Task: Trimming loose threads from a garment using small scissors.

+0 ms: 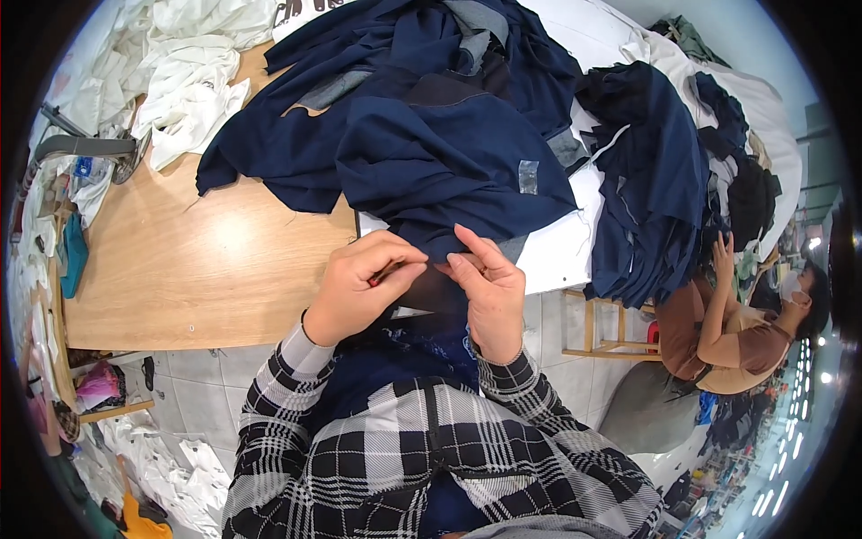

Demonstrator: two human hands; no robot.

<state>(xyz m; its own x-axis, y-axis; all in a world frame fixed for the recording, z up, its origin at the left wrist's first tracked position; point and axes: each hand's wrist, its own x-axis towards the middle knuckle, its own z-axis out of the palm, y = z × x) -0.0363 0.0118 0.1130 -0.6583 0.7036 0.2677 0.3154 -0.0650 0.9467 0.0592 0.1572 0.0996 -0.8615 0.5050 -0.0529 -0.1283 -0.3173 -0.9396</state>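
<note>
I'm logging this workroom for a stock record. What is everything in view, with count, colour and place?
Navy cloth heap: one, navy with grey parts, ahead of the hands
Shiny patch: one, pale, on that heap
Second cloth pile: one, navy, right
White cloths: several, white, upper left
Tabletop: one, light wood, left of centre
Wooden frame: one, light brown, right
Co-worker: one, brown sleeve, far right
Teal cloth: one, teal, far left
Orange cloth: one, orange, lower left
Rim clutter: uncountable, mixed, too small
Small item: one, red, in left hand, mostly hidden
Plaid sleeves: two, black and white, lower centre
Left hand, right hand: two, bare, at the heap's near edge
</note>
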